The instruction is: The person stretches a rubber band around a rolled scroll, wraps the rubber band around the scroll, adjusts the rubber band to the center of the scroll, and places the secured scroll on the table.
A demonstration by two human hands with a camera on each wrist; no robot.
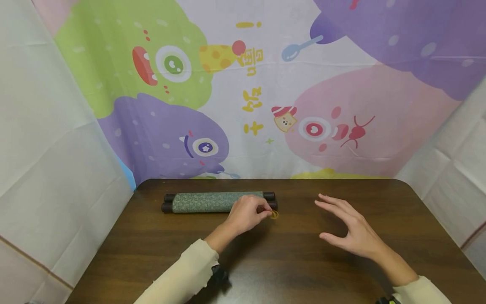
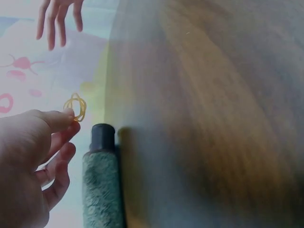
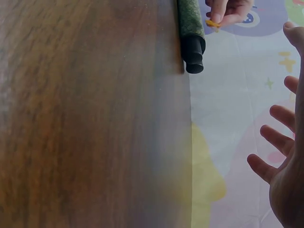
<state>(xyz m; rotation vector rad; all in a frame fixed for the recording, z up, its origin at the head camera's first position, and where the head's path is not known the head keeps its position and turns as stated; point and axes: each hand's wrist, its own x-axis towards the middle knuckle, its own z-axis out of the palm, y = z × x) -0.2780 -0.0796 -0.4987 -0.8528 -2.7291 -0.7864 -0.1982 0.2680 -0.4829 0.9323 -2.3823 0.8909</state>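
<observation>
My left hand (image 1: 247, 214) pinches a looped yellow rubber band (image 1: 274, 215) between thumb and forefinger, just in front of the right end of a rolled scroll (image 1: 205, 202). In the left wrist view the rubber band (image 2: 76, 107) stands out from the fingertips, doubled into several loops. The scroll has green patterned cloth and black knobs at its ends, and it lies crosswise on the table as two rolls side by side. To the right, my right hand (image 1: 355, 230) hovers over the table with fingers spread and nothing in them; the right wrist view shows its fingers (image 3: 278, 137) apart.
The dark brown wooden table (image 1: 303, 270) has rounded far corners. Behind it hangs a cloth backdrop (image 1: 262, 160) with cartoon monsters. White cloth walls (image 1: 57, 139) rise on the left and right sides.
</observation>
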